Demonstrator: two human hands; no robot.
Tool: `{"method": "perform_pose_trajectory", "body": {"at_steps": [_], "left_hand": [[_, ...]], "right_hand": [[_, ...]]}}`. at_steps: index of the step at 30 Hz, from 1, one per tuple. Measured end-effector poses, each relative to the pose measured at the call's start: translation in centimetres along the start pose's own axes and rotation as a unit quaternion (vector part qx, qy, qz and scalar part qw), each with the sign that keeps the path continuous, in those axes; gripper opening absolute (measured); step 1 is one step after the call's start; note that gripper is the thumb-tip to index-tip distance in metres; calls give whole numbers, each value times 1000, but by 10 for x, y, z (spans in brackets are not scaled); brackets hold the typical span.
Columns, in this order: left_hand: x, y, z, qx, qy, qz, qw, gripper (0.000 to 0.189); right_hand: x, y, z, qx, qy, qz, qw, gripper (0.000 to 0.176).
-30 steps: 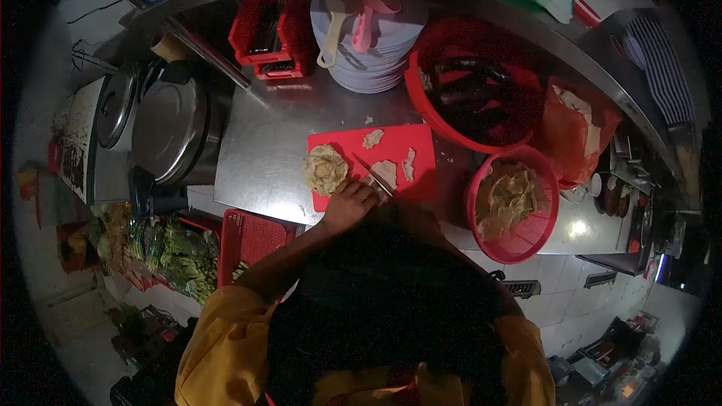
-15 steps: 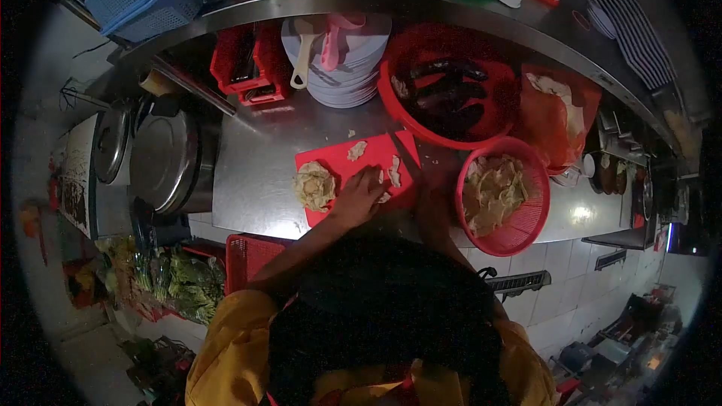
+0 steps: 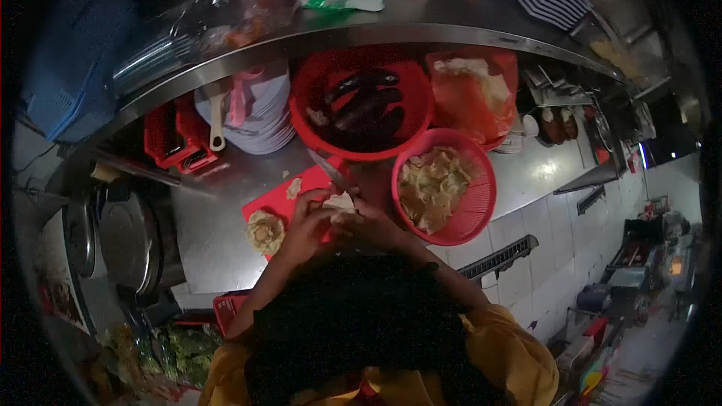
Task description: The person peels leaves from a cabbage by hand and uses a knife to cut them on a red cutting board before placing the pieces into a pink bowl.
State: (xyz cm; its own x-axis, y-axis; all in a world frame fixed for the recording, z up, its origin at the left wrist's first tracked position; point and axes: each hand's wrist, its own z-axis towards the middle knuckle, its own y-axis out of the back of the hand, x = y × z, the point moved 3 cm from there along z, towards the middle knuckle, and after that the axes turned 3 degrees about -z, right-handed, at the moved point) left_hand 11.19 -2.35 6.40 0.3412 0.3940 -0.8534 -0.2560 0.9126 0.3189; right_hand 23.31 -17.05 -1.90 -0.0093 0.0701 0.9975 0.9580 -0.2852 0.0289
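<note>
Over the red cutting board (image 3: 263, 204), my two hands are close together around pale cabbage-like leaf pieces (image 3: 341, 203). My left hand (image 3: 307, 222) has its fingers closed on the pieces from the left. A knife (image 3: 329, 170) is in my right hand (image 3: 370, 224), its blade pointing up and left across the board's far corner. My right fingers also press at the leaf pieces, and part of the handle is hidden. A pale leafy head (image 3: 265, 231) sits at the board's left end, with a small leaf scrap (image 3: 294, 188) beside it.
A pink-red colander (image 3: 487, 207) with torn pale leaves stands right of my hands. Behind are a red basin (image 3: 423, 116) of dark eggplants, a stack of plates (image 3: 263, 131) and a red crate (image 3: 162, 135). A steel shelf edge (image 3: 361, 36) crosses above; large pots (image 3: 124, 244) stand left.
The view has swung to the right. My left hand has lifted from the board with leaf pieces and come together with my right hand, which still has the knife.
</note>
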Motion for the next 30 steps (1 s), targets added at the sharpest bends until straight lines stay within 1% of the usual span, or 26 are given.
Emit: {"method": "perform_pose_trajectory", "body": {"at_steps": [1, 2, 3, 4, 5, 6, 7, 8, 9, 11, 13, 14, 16, 17, 18, 19, 20, 21, 22, 23, 24, 25, 26, 28, 29, 30], "left_hand": [[-13, 9, 9, -60, -28, -2, 998, 61], [-18, 18, 13, -122, -53, -3, 991, 65], [-13, 27, 14, -121, -61, -7, 991, 65], [-5, 35, 14, -80, 8, 141, 987, 69], [2, 40, 13, -37, 79, 286, 954, 74], [24, 35, 8, -73, 140, 315, 936, 72], [50, 25, 3, -73, 140, 317, 935, 72], [78, 19, -7, -83, 177, 369, 909, 70], [93, 22, -20, -94, 219, 422, 875, 68], [101, 18, -14, 12, 339, 418, 843, 63], [104, 11, -16, 49, 264, 497, 825, 59], [91, 10, -10, 22, 268, 486, 832, 50], [129, 12, -24, -9, 260, 483, 836, 46], [142, 12, -30, -32, 246, 477, 844, 43], [138, 14, -30, -71, 250, 427, 866, 46], [134, 17, -28, -64, 247, 430, 866, 46], [136, 22, -29, -152, 345, 237, 895, 44], [144, 23, -35, -222, 331, 107, 911, 38], [152, 23, -40, -294, 299, -38, 907, 33], [160, 23, -46, -358, 257, -165, 882, 28], [119, 36, -33, -313, 255, 3, 915, 21], [85, 45, -22, -262, 243, 174, 918, 15], [75, 48, -21, -256, 241, 176, 919, 15], [61, 57, -26, -373, 242, 71, 893, 13], [50, 58, -21, -375, 243, 71, 892, 13], [35, 56, -10, -372, 178, 66, 909, 14]], "right_hand": [[7, 11, -6, -30, -95, 250, 963, 36], [25, 41, -18, -94, -53, 53, 993, 34], [85, 64, -28, -208, -9, -38, 977, 33], [145, 86, -39, -325, 12, -136, 936, 34], [165, 121, -46, -456, 34, -107, 883, 33], [180, 166, -56, -492, 94, -167, 849, 34], [201, 204, -58, -521, 176, -172, 817, 36], [213, 234, -63, -622, 100, -292, 720, 41], [207, 278, -56, -676, 189, -390, 596, 48], [207, 336, -45, -520, -22, -498, 693, 61], [218, 293, -38, -501, -9, -648, 573, 63], [231, 263, -32, -500, 39, -672, 545, 55], [241, 195, -10, -469, 128, -528, 696, 44], [225, 160, 1, -406, 71, -377, 830, 36], [208, 116, 13, -302, 87, -346, 884, 28], [190, 72, 24, -194, 90, -303, 929, 20], [146, 39, 42, -82, 17, -259, 962, 21], [120, 14, 51, 29, -38, -397, 916, 28], [95, -13, 57, 35, 13, -607, 794, 35], [55, -29, 57, -17, 32, -643, 765, 35], [17, -39, 58, -67, 52, -677, 731, 36], [-16, -44, 61, -75, 49, -675, 732, 36], [-45, -50, 65, -66, 51, -686, 723, 35], [-54, -50, 65, -55, 52, -696, 714, 35], [-45, -41, 62, -12, 51, -523, 851, 33], [-11, -28, 53, 16, 21, -403, 915, 30]]}}
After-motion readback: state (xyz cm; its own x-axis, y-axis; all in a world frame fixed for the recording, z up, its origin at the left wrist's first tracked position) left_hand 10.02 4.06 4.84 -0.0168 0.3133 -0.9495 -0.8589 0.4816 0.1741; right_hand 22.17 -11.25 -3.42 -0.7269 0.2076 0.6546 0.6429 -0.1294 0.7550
